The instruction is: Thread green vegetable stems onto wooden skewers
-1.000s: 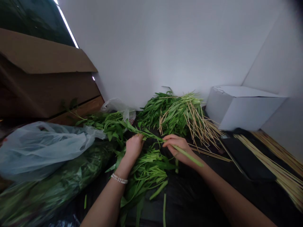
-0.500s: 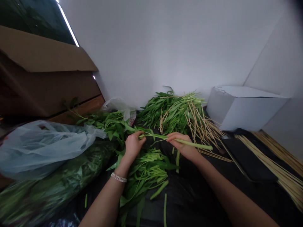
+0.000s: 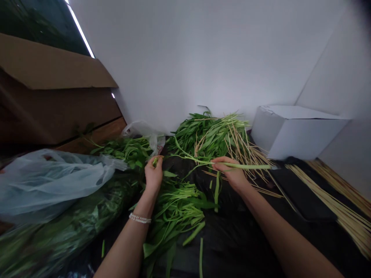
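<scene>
Pinched between the fingers of my right hand (image 3: 230, 170) is a long pale green stem (image 3: 249, 166); its thick end points right and its thin shoots reach left. My left hand (image 3: 154, 172) is closed on a leafy green sprig (image 3: 155, 161), apart from the stem. It wears a beaded white bracelet at the wrist. Between my forearms lies a pile of picked leafy greens (image 3: 182, 212). A short cut stem (image 3: 216, 191) lies below my right hand. Beyond my left hand are more leafy greens (image 3: 130, 148).
At the back, leafy stalks (image 3: 214, 135) lie with thin wooden sticks (image 3: 246, 148). A white box (image 3: 301, 131) and a black phone-like slab (image 3: 303, 195) stand right, beside more sticks (image 3: 321, 197). Left are a translucent bag (image 3: 58, 181), bagged greens (image 3: 78, 220) and a cardboard box (image 3: 58, 69).
My hands have moved apart: the left went leftward with the leafy sprig, the right slightly rightward with the stem. The stem's thin end now hangs free of my left hand.
</scene>
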Demonstrator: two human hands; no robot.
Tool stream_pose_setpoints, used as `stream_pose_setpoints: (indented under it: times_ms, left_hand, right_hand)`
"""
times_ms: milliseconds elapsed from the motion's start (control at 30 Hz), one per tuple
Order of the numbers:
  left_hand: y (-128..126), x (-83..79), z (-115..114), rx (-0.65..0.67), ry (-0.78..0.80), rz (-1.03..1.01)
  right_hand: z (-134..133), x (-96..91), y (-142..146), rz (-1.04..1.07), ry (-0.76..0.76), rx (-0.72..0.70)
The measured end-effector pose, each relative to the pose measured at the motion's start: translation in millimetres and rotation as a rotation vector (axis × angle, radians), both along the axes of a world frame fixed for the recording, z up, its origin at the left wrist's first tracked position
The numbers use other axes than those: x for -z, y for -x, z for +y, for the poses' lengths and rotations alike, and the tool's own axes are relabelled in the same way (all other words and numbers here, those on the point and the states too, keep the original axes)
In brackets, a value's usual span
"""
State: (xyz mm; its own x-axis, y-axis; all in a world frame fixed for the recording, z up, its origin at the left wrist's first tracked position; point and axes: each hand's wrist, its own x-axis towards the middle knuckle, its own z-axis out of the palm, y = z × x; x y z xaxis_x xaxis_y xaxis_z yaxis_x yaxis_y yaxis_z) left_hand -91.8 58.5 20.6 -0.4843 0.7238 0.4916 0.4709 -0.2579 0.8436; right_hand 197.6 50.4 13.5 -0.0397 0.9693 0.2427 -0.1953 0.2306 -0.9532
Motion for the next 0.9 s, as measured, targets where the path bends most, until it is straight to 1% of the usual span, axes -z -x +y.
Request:
stream_pose_setpoints:
  times_ms: [33,100,200,267,333,400,500,567,633,767,833,900]
  left_hand:
    - [-2.8,-1.6,-2.7,-0.018,-0.026,0.117]
    - [-10.4,-5.7,-9.7,-0.1,-0.07,0.343]
    - [-22.8,-12.7,-21.6,-0.242,-0.092,0.553]
    - [-29.1,-16.1,-28.4,-0.279,-0.074,0.685]
    - [-32.4,-17.4,-32.5,-0.272,-0.055,0.803]
    - [-32.1,-16.2,-33.0,-0.23,-0.064,0.868]
    - [-27.6,-11.8,-28.9,-0.101,-0.1,0.859]
    - [-25.0,-8.9,-25.8,-0.032,-0.082,0.839]
    - [-24.2,-6.4,-23.8,0.01,-0.053,0.848]
    - [-25.6,0.3,-21.5,0.145,-0.058,0.955]
    - [-26.1,4.3,-20.3,0.183,-0.063,1.012]
    - [-26.3,7.5,-19.2,0.191,-0.045,1.059]
  right_hand:
    - [0.6,1.1,0.2,0.005,0.012,0.003]
    - [1.2,3.4,1.7,0.02,0.023,0.008]
    - [1.5,5.8,3.8,0.041,0.034,0.011]
    - [1.7,6.4,4.3,0.037,0.04,0.011]
    - [1.6,6.4,4.5,0.028,0.043,0.011]
    - [0.9,5.9,4.9,0.024,0.043,0.004]
    - [-1.2,4.3,5.8,0.016,0.039,-0.01]
    - [-2.7,3.0,6.8,0.0,0.046,-0.007]
    - [-4.0,2.1,7.9,-0.011,0.051,-0.006]
    - [-6.0,1.4,10.5,-0.009,0.041,-0.048]
    - [-7.2,0.9,11.7,-0.015,0.028,-0.077]
    - [-8.6,0.0,13.0,-0.018,0.01,-0.105]
